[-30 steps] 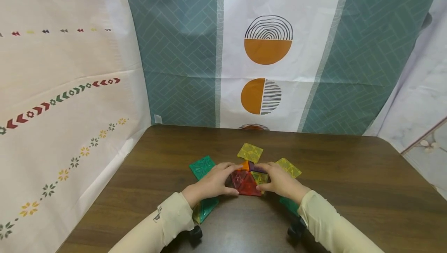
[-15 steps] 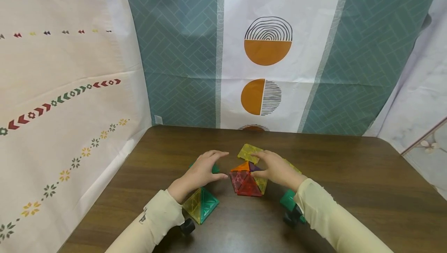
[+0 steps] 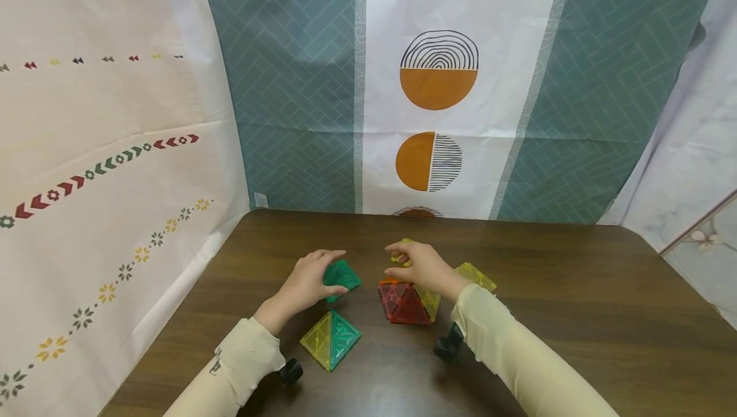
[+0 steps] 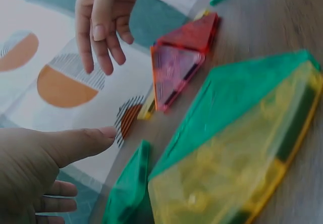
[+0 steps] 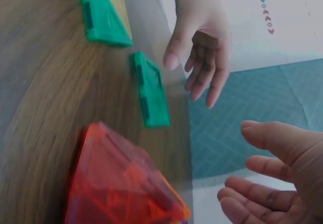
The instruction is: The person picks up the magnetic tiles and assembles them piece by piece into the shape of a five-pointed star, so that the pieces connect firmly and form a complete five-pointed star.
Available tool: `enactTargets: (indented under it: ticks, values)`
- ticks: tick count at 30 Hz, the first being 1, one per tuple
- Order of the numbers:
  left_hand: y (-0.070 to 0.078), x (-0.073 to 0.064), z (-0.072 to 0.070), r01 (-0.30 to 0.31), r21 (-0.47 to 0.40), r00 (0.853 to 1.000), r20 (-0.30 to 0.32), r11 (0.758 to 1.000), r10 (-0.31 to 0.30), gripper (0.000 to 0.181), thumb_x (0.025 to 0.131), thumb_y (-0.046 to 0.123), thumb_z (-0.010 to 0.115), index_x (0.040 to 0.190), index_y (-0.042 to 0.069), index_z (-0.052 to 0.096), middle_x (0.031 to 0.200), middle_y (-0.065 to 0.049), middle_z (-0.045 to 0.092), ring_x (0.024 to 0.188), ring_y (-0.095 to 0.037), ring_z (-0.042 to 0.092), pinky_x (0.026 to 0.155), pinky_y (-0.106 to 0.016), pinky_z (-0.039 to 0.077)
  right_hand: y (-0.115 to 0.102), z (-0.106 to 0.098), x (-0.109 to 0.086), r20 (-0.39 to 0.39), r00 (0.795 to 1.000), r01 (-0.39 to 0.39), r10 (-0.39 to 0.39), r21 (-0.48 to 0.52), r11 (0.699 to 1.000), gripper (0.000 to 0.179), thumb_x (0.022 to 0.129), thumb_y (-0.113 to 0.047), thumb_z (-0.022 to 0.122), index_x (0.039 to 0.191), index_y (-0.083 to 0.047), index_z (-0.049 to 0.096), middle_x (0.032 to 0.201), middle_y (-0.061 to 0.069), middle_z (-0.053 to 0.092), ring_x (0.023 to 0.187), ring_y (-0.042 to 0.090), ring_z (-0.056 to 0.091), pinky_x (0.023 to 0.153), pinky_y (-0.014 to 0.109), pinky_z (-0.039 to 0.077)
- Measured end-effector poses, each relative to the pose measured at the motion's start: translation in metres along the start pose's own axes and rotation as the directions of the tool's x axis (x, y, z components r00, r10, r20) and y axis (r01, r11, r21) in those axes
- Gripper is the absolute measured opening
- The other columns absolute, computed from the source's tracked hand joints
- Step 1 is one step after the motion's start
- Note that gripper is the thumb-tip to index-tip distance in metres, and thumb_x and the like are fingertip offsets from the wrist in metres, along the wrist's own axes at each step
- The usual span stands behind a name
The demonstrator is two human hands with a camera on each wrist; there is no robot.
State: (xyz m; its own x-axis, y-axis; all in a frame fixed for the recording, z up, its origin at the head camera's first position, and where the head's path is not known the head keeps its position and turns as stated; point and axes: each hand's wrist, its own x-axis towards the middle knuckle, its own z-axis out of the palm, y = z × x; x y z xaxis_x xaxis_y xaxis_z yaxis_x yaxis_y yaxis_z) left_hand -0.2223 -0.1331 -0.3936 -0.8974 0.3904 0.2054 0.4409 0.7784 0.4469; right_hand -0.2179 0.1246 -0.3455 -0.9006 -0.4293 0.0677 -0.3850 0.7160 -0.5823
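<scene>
A low pyramid (image 3: 410, 306) of translucent triangular magnetic tiles, red, pinkish, orange and yellow, stands mid-table. My right hand (image 3: 425, 267) hovers over its back part, fingers loosely curved and apart from the thumb, holding nothing. To the left my left hand (image 3: 301, 284) hangs above the table, thumb and fingers spread with nothing between them. Nearest to it lies a green tile (image 3: 344, 279). In front of that, a green triangle (image 3: 343, 338) and a yellow triangle (image 3: 316, 340) sit edge to edge as a square. In the right wrist view the red pyramid side (image 5: 116, 178) slopes up.
One yellow tile (image 3: 476, 275) lies right of the pyramid. Another yellow tile (image 3: 405, 242) behind it is mostly covered by the right hand. A patterned cloth (image 3: 305, 148) hangs behind the wooden table (image 3: 576, 289); a cream cloth (image 3: 144, 180) borders its left.
Both hands have let go of the pyramid's sides and shifted left, the left hand out over the green tiles, the right across the pyramid's back. The pyramid has stayed in place.
</scene>
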Motion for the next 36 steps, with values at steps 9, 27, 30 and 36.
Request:
enactTargets:
  ticks: [9,27,30,36]
  values:
    - [-0.025,-0.008,0.000,0.025,-0.005,0.997,0.074,1.000,-0.025,0.081,0.074,0.038,0.082,0.142,0.014,0.046,0.137,-0.014,0.054,0.126,-0.037,0.048,0.108,-0.059,0.032,-0.008,0.032,0.019,0.015,1.000,-0.009,0.007,0.111,0.994,0.041,0.089,-0.021,0.069,0.127,-0.006,0.060,0.123,0.016,0.064,0.108,0.029,0.063,0.092,0.044,0.053]
    - [-0.032,-0.011,0.010,-0.035,0.026,0.999,0.023,0.999,0.035,0.080,0.072,0.032,0.084,0.141,0.015,0.048,0.130,-0.014,0.059,0.120,-0.036,0.053,0.104,-0.056,0.037,-0.014,0.072,0.035,0.063,0.998,-0.021,0.019,0.041,0.999,0.043,0.088,-0.019,0.069,0.126,0.000,0.060,0.118,0.017,0.068,0.109,0.030,0.064,0.095,0.043,0.052]
    - [-0.032,-0.011,0.012,-0.055,0.035,0.998,-0.004,0.998,0.055,0.080,0.072,0.032,0.084,0.140,0.014,0.048,0.129,-0.013,0.060,0.118,-0.036,0.055,0.103,-0.056,0.038,-0.015,0.072,0.036,0.052,0.998,-0.022,0.018,0.069,0.997,0.043,0.088,-0.018,0.069,0.125,0.001,0.060,0.116,0.018,0.068,0.107,0.031,0.065,0.093,0.044,0.052]
    - [-0.027,-0.008,0.012,-0.034,-0.015,0.998,-0.051,0.999,0.033,0.076,0.074,0.033,0.083,0.139,0.015,0.049,0.133,-0.010,0.058,0.120,-0.033,0.055,0.102,-0.053,0.044,-0.012,0.065,0.036,0.002,0.998,-0.061,0.062,0.193,0.979,0.038,0.089,-0.015,0.066,0.124,0.001,0.062,0.116,0.018,0.067,0.100,0.030,0.067,0.087,0.041,0.056]
